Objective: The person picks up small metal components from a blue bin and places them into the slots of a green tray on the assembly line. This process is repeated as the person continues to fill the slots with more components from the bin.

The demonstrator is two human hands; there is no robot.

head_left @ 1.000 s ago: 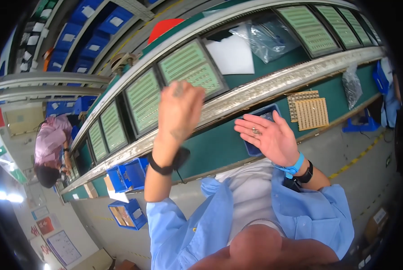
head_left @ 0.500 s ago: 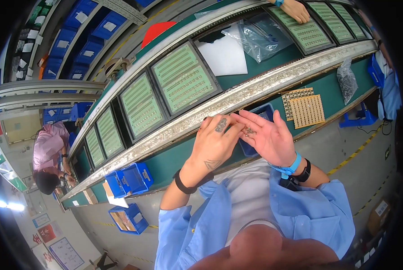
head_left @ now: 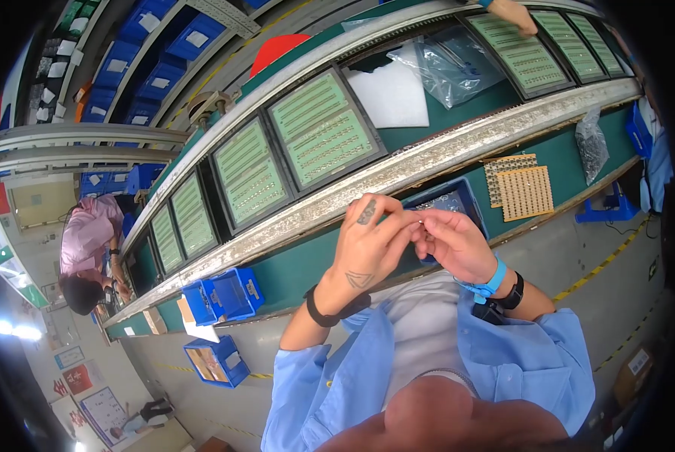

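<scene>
My left hand (head_left: 375,241), tattooed and wearing a dark wristband, is closed in a pinch, its fingertips meeting those of my right hand (head_left: 462,248). A tiny piece may be between them, too small to make out. My right hand, with a light-blue wristband and a dark watch, has its fingers curled in over small metal parts, which are mostly hidden now. Just behind both hands is a blue bin (head_left: 474,207) with small shiny parts inside. Tan boards (head_left: 526,193) with rows of small pieces lie right of the bin on the green bench (head_left: 300,248).
Green circuit panels (head_left: 322,128) in dark frames line the rail beyond a worn metal edge (head_left: 428,154). A clear bag (head_left: 454,71) and white foam sheet (head_left: 390,98) lie between panels. Blue bins (head_left: 224,295) stand left. Another person's hand (head_left: 512,13) reaches over a far-right panel.
My right hand has gone from an open palm with small metal parts to curled fingers. My left fingertips now meet its fingertips. The view has shifted slightly.
</scene>
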